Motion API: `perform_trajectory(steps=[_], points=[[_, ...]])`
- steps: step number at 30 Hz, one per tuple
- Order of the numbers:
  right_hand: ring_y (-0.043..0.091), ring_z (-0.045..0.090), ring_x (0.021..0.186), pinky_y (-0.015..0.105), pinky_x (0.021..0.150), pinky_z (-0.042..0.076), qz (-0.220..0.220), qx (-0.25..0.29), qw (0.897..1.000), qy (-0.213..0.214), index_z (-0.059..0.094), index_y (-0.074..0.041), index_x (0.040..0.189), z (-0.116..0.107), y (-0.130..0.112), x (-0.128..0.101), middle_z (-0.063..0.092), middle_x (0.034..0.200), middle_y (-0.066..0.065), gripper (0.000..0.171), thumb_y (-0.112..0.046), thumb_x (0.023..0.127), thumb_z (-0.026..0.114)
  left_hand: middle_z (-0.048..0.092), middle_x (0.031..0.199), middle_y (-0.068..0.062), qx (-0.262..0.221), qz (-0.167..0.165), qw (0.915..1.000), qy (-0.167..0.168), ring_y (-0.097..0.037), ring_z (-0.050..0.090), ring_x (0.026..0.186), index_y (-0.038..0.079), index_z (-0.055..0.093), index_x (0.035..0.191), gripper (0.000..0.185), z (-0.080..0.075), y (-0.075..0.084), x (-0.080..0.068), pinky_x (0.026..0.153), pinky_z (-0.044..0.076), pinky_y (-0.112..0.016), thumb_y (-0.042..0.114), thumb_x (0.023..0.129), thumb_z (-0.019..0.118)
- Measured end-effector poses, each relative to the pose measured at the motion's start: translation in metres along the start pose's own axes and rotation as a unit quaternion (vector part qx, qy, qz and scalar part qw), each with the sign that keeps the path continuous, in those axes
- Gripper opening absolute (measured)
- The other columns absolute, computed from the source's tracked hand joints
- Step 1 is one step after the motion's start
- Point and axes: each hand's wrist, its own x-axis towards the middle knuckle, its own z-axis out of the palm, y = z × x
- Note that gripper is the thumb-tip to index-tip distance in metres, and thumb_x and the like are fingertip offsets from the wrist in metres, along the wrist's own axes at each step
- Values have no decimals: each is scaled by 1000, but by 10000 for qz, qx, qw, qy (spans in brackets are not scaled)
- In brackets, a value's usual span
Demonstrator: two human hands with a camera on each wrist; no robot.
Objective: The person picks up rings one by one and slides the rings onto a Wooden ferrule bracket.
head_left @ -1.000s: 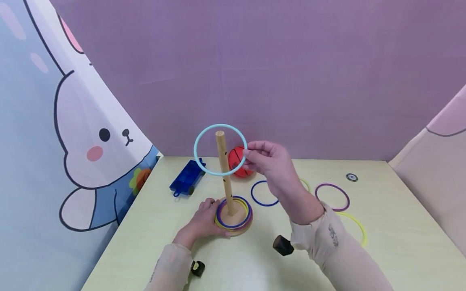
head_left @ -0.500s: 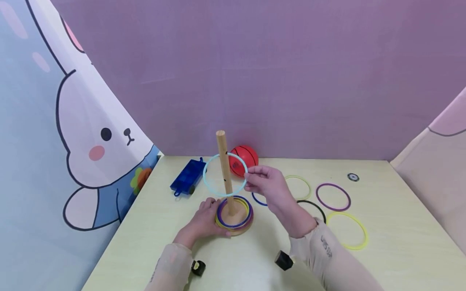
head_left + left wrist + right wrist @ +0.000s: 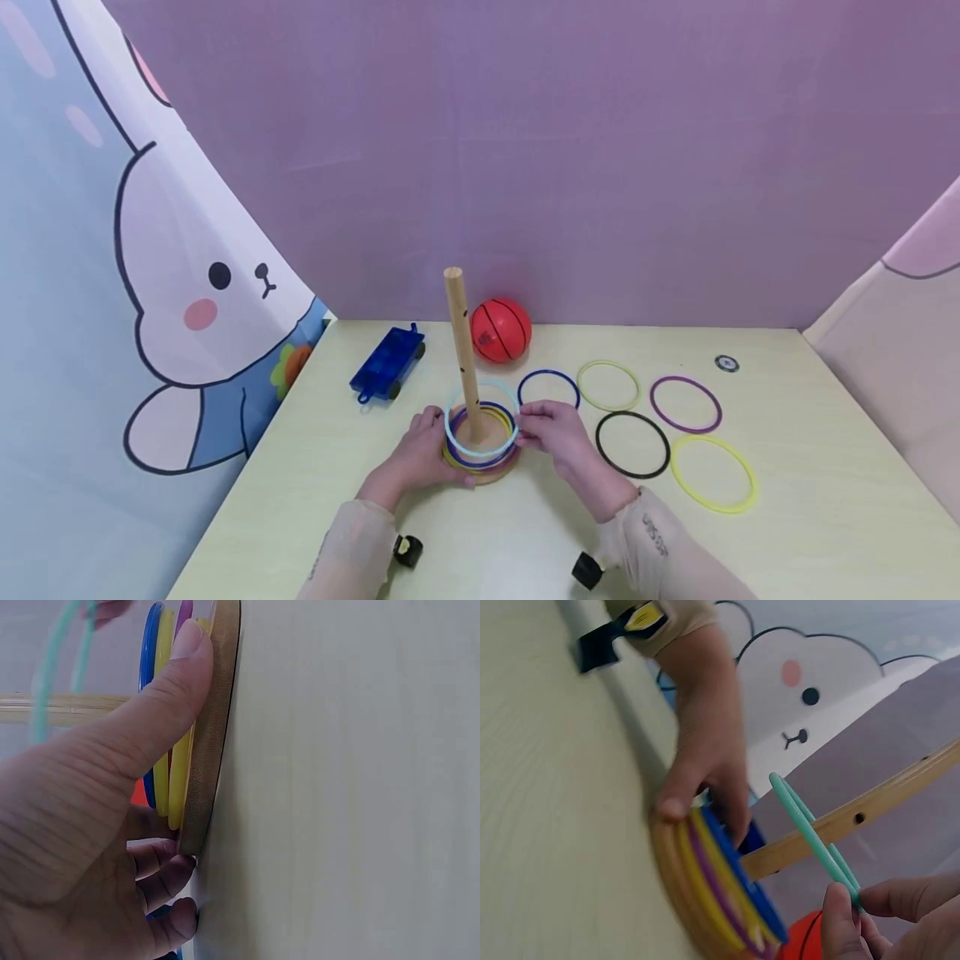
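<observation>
Two hands work at the ring stand just in front of us. Our left hand (image 3: pixel 420 450) curls around the near-left edge of the round wooden base (image 3: pixel 495 473), thumb laid over the rim and fingers tucked under it, as the left wrist view shows. Our right hand (image 3: pixel 551 433) pinches the teal ring (image 3: pixel 450 433) between thumb and fingertips at its right side; the ring already encircles the wooden peg (image 3: pixel 462 350) and hangs low, a little above the stacked rings (image 3: pixel 480 461) on the base.

To finish this well, we judge it best to keep the base pinned so the peg cannot tip, level the ring so its far side does not catch on the peg, and let go only once it sits close over the stack.

The ring is thin, smooth plastic, light and slightly springy by the look of it. The stacked ones, blue, purple and yellow, are the same slim hoops. Peg and base are pale unfinished wood, the peg a straight dowel with small holes along it.

Beyond our right hand, five loose rings lie flat on the matte pale-green bench (image 3: pixel 825 467): dark blue (image 3: pixel 548 373), light green (image 3: pixel 608 364), purple (image 3: pixel 686 379), black (image 3: pixel 632 414) and yellow (image 3: pixel 712 439). Beyond the peg rests a red ball (image 3: pixel 501 331), rubbery and ribbed like a basketball, and beyond our left hand a translucent blue toy cart (image 3: pixel 386 364).
</observation>
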Motion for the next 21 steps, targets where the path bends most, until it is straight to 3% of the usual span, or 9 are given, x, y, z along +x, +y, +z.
perform_trajectory(steps=[12,17,21], points=[[18,64,62,30,61,57,-49,-508,9987,-78,61,17,106,-8,19,8,65,89,22,20,11,87,61,43,128,-9,34,-8,10000,-47,-27,39,117,4,39,147,119,1,-1,2,99,42,-44,61,55,87],[21,66,63,33,61,58,-306,-1010,9942,225,62,17,106,-20,15,15,67,90,26,21,9,86,62,42,130,-8,-27,-98,9999,-96,-27,38,119,6,38,148,119,1,-1,3,100,42,-45,62,54,87],[17,65,61,30,60,57,-276,-1092,9920,577,61,17,108,-35,13,24,65,93,29,23,8,87,62,42,130,-8,-31,-158,9998,-139,-27,37,120,6,38,148,119,1,-1,3,101,41,-46,61,54,88]])
